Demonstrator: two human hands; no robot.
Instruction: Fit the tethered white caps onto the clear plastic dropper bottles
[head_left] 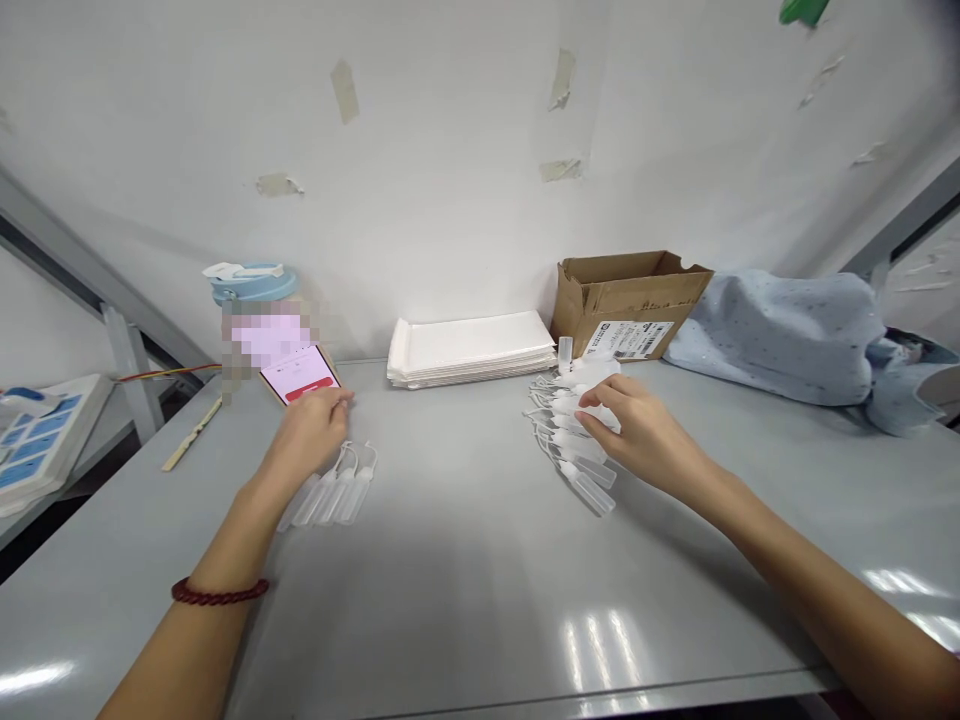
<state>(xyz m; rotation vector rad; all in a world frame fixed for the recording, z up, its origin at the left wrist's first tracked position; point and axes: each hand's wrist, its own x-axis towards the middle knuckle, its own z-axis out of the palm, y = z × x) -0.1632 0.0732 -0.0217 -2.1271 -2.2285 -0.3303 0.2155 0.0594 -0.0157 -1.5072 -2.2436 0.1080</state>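
Behind our smooth grey tabletop (pixel 450 560) rises a white wall (pixel 450 150) with torn scraps of beige tape (pixel 345 92) stuck to it. We seem to be at the handling step with small translucent plastic tubes with white cords (pixel 589 490), which lie in an overlapping row under our right hand, in front of an open brown cardboard box (pixel 592 300). Our right hand (pixel 641 425) hovers at that row, thumb and forefinger apart with nothing clearly gripped between them. Our left hand (pixel 309 432) is above a smaller group of similar translucent tubes (pixel 345 497), lying side by side; its fingers curl down out of sight, so we cannot tell whether they hold anything. As we judge it, the next move calls for a narrow, light pinch on a single tube, since the cords on the right overlap and could snag a neighbour. Just beyond our left fingers lies a phone with a pink screen (pixel 289 372), close enough to be knocked. Between the two groups, against the wall, sits a flat stack of white envelopes (pixel 480 345), out of the way. A pale blue speckled cloth (pixel 780 330) is bunched beside the box, and a thin cream-coloured strip (pixel 191 435) lies at far left.
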